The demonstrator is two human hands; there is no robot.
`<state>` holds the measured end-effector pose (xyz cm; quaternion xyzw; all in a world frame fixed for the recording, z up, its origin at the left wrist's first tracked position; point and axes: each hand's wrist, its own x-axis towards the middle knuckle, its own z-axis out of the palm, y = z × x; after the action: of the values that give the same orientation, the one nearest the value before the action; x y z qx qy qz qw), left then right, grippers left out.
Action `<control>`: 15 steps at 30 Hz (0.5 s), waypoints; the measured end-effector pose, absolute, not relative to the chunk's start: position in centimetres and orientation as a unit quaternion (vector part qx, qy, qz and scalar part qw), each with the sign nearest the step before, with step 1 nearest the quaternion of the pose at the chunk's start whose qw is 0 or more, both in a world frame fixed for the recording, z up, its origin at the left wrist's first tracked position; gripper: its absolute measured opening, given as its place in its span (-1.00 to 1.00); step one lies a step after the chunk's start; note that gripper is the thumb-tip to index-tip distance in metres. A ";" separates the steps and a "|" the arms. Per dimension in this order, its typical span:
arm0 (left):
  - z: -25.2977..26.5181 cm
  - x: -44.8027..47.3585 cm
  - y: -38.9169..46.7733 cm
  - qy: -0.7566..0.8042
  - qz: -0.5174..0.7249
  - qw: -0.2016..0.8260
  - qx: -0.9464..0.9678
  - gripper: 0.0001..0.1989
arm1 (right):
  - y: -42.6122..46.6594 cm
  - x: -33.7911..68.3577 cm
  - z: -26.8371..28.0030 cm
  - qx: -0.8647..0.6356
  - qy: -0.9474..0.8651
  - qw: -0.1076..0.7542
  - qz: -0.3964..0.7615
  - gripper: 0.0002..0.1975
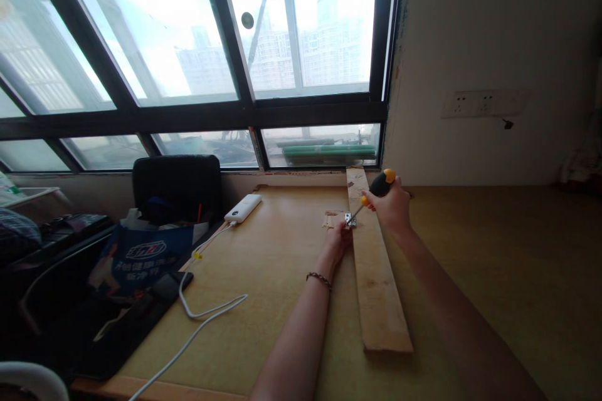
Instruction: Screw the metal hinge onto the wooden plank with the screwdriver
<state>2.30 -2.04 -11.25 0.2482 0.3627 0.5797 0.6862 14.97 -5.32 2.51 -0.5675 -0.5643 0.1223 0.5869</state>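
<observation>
A long wooden board lies lengthwise on the yellowish tabletop, its far end near the window. On the board's left edge sits a small metal hinge, with a short wood piece beside it on the left. My right hand is closed around a screwdriver with a black and yellow handle, held at a slant with its tip down at the hinge. My left hand is by the board's left edge, its fingers bunched at the hinge and the screwdriver tip. What they pinch is hidden.
A white power bank with a white cable lies on the table's left side. Beyond that edge stand a black chair and a blue bag. The window is ahead; a wall with sockets is at right.
</observation>
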 end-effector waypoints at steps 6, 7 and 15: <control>-11.5 2.2 -2.0 0.369 0.562 0.692 0.264 -0.81 | -5.6 14.7 2.7 -0.562 -0.550 0.599 0.149 -0.49; -11.5 2.2 -2.0 0.368 0.561 0.691 0.268 -0.80 | -5.7 14.7 2.8 -0.562 -0.550 0.599 0.151 -0.49; -11.2 2.2 -2.2 0.360 0.574 0.687 0.263 -0.84 | -5.6 14.6 2.7 -0.531 -0.556 0.600 0.219 -0.51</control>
<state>2.18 -2.23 -11.20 0.2631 0.3602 0.5740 0.6867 14.57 -5.60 2.68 -0.5315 -0.5563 0.2188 0.6001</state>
